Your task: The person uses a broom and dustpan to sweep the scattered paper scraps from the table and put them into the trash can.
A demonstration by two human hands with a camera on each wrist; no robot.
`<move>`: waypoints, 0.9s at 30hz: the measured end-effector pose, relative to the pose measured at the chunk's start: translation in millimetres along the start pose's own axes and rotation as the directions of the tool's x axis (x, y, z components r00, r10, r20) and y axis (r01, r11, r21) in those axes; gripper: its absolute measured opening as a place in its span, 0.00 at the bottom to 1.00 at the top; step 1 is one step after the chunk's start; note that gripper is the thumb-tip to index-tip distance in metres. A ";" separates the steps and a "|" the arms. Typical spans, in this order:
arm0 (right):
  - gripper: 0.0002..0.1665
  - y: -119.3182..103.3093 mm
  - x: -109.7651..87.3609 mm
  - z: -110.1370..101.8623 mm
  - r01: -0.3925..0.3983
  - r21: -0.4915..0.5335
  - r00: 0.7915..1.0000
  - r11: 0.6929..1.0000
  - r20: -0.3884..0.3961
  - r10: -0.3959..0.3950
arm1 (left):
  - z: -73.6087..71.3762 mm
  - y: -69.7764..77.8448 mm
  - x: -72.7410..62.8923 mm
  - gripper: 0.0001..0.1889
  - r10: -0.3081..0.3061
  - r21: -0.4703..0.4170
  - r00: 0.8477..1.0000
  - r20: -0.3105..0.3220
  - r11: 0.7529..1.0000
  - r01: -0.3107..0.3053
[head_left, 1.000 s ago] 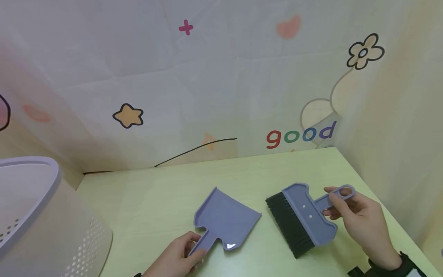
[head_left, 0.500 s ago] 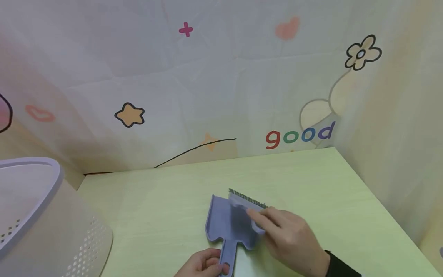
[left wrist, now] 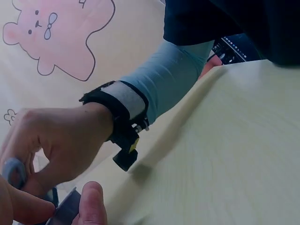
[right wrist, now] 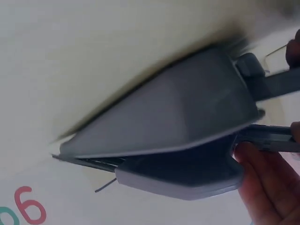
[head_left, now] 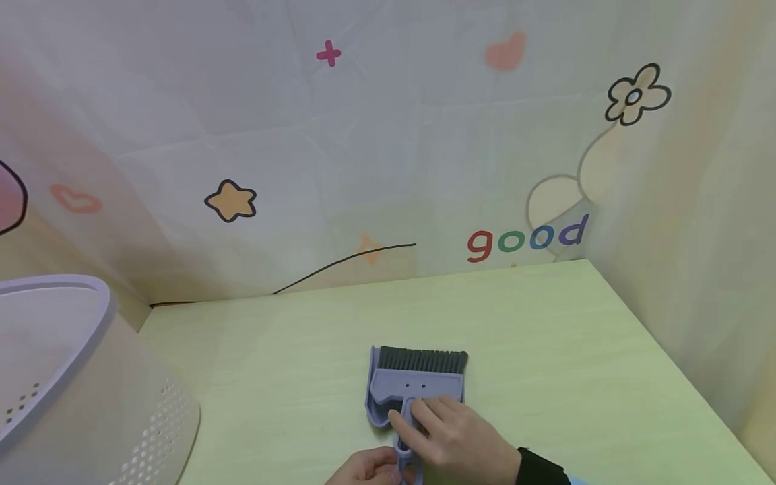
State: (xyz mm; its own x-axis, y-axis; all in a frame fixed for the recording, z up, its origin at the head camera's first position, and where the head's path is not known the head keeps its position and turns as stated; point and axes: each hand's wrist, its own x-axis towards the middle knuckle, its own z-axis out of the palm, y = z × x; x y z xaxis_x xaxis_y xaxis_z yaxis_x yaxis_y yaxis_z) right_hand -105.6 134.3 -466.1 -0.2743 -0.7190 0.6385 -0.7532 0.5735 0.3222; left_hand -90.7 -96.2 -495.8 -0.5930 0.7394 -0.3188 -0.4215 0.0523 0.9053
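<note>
My left hand (head_left: 364,468), at the bottom of the head view, pinches the handle of a purple dustpan (head_left: 372,394). Its thumb and finger also show on the handle in the left wrist view. My right hand (head_left: 463,438) grips the handle of a matching purple brush (head_left: 418,385) with dark bristles. The brush lies over the dustpan, bristles toward the far edge, and covers most of the pan. Both handles point toward me, one above the other. From the right wrist, the pan's underside (right wrist: 159,108) shows, with the brush head (right wrist: 187,176) nested against its open side.
A white basket (head_left: 145,397) with a purple rim and small holes stands at the left of the pale green table (head_left: 576,350). Behind the table hangs a printed cloth (head_left: 364,148); more cloth borders the right edge.
My right hand has brought the brush left from the right side of the table onto the dustpan. The left hand has turned the dustpan straight and drawn it slightly nearer me.
</note>
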 end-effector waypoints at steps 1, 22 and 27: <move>0.15 -0.5 -1.6 -0.2 -0.002 0.015 1.000 1.000 0.018 0.002 | 0.2 -0.5 0.2 0.23 0.008 -0.011 1.000 0.015 1.000 -0.008; 0.23 -0.6 -5.1 -12.8 -0.131 0.269 0.934 0.954 0.356 0.028 | -14.2 -10.7 2.6 0.31 0.075 -0.151 0.988 0.136 0.987 -0.055; 0.25 8.8 -11.1 -18.7 -0.223 0.253 0.924 0.942 0.361 0.122 | -25.4 -3.6 -8.5 0.27 0.102 -0.186 0.988 0.114 0.979 -0.080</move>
State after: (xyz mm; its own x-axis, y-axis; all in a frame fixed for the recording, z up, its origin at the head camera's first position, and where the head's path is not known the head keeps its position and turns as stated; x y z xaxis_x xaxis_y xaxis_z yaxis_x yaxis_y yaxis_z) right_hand -97.9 154.7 -457.2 -0.5612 -0.7368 0.3769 -0.7992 0.6009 -0.0151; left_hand -101.6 -119.7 -503.6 -0.5505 0.8128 -0.1904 -0.4932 -0.1326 0.8598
